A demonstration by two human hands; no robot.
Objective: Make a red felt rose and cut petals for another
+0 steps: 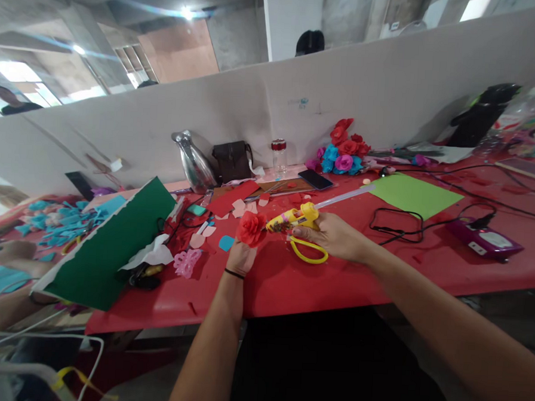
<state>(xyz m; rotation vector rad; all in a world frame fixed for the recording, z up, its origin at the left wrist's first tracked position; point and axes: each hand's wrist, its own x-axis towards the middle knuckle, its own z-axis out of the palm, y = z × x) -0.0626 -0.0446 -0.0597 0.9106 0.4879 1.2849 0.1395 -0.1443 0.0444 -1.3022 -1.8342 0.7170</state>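
Observation:
My left hand (241, 258) is closed beneath a red paper flower (250, 228) and holds it up over the table. Wrapped round the handle of a yellow glue gun (288, 218) is my right hand (331, 234). The gun's nozzle points left and meets, or nearly meets, the flower's right edge. A long clear glue stick (346, 195) juts from the back of the gun. Just below the gun, yellow-handled scissors (308, 252) show a loop near my right fingers. Pink and red paper petals (198, 240) lie left of the flower, beside a blue paper circle (225, 242).
A green board (112, 246) leans at the left, with a co-worker's hands (17, 256) beyond it. Along the wall stand a silver flask (193, 163), a glass jar (279, 156) and paper flowers (344, 150). Black cables run to a purple power box (485, 239).

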